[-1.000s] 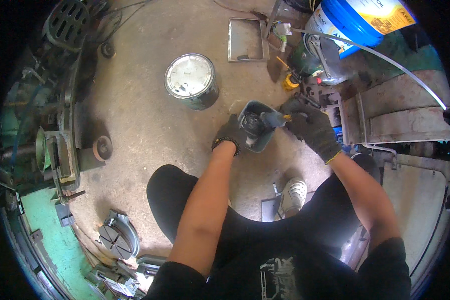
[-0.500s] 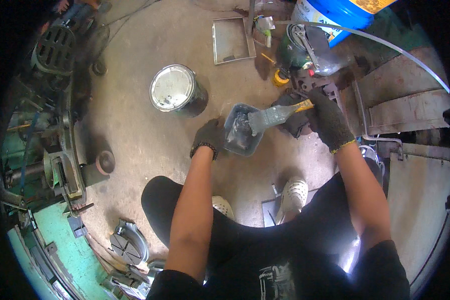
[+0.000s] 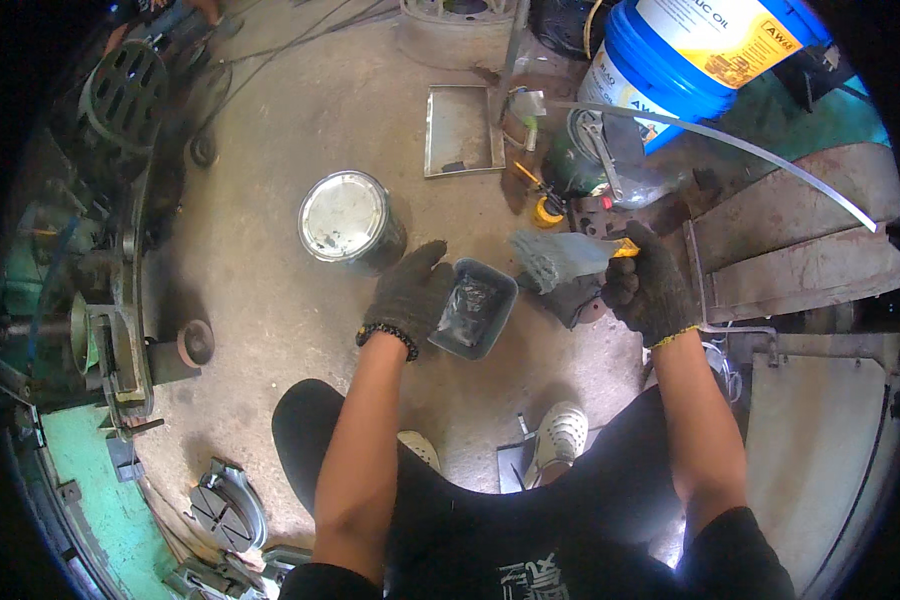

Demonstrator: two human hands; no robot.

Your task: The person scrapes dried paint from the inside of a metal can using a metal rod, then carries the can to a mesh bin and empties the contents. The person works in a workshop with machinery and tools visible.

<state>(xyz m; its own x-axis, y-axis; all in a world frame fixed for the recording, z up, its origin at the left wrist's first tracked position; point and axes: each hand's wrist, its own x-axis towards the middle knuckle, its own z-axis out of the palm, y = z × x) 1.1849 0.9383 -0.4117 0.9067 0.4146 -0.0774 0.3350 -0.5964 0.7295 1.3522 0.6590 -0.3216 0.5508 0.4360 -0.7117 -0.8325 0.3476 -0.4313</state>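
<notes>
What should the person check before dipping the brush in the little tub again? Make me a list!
1. Left hand has a firm hold on the small grey tub: ok, gloved fingers wrap its left side.
2. Right hand grips the brush: ok, fist closed round the handle, bristles pointing left.
3. Brush is clear of the tub: ok, it sits to the right of the rim, apart.
4. Tub has dark liquid in it: ok, but how deep, cannot tell.
5. Round tin is out of the way: ok, it stands apart on the floor, beyond the left hand.
6. Both hands gloved: ok.
</notes>
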